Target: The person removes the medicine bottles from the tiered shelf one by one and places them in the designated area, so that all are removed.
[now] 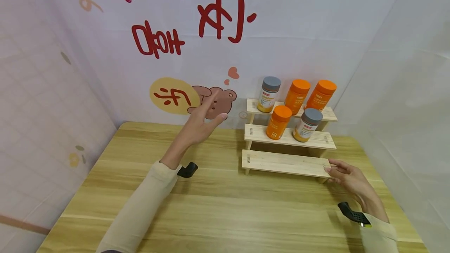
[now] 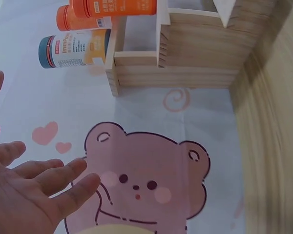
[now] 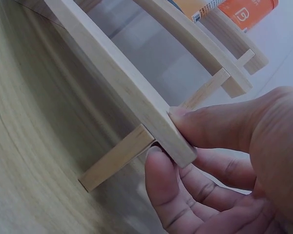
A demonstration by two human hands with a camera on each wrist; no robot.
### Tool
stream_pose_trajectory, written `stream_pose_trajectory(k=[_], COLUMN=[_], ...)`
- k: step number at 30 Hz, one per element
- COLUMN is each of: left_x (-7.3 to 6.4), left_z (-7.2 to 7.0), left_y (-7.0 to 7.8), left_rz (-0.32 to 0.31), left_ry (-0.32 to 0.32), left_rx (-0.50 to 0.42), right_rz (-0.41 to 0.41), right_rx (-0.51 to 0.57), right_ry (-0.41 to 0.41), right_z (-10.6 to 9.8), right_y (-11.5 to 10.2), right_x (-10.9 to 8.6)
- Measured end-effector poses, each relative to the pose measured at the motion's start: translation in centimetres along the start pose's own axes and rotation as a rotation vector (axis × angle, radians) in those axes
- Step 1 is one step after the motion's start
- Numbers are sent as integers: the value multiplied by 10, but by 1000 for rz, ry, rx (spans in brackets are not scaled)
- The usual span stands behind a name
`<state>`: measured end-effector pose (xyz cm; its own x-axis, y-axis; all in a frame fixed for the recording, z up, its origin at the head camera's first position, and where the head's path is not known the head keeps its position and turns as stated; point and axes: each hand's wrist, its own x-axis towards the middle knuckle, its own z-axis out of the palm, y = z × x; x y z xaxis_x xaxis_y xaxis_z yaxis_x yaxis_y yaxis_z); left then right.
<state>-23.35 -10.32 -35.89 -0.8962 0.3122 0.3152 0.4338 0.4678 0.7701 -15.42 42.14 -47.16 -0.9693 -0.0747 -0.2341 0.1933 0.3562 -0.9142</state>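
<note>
A three-tier wooden display rack (image 1: 284,163) stands on the table. My right hand (image 1: 349,178) grips the right end of its lowest board; the right wrist view shows the thumb on top and fingers underneath the board (image 3: 132,97). My left hand (image 1: 201,125) is held up left of the rack with fingers extended, touching nothing. On the top tier are a grey-lidded bottle (image 1: 269,94) and two orange bottles (image 1: 297,97). The middle tier bears an orange bottle (image 1: 279,122) and a grey-lidded bottle (image 1: 307,125).
Behind the rack hangs a white backdrop (image 1: 299,30) with red characters and a printed bear (image 1: 221,104). The wood-grain table (image 1: 218,210) stretches in front of the rack and to its left. Black wrist mounts (image 1: 188,170) sit on both sleeves.
</note>
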Motion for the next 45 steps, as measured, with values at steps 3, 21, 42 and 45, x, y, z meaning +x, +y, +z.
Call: stream_pose_trajectory(k=[3,21,42,45], left_x=[5,44,95,101], left_z=[1,11,48,54], left_y=[6,23,43,41], left_rz=[4,23,-116,-123], left_ry=[-3,-39,-175,-175], left_rx=[-16,-183,-198,-200], right_rz=[6,27,40,49], right_rx=[18,-66,-77,-57], right_ry=[1,7,6,2], right_z=[1,-1,-4,-3], right_y=[1,-2,-1,-1], right_x=[0,0,1,3])
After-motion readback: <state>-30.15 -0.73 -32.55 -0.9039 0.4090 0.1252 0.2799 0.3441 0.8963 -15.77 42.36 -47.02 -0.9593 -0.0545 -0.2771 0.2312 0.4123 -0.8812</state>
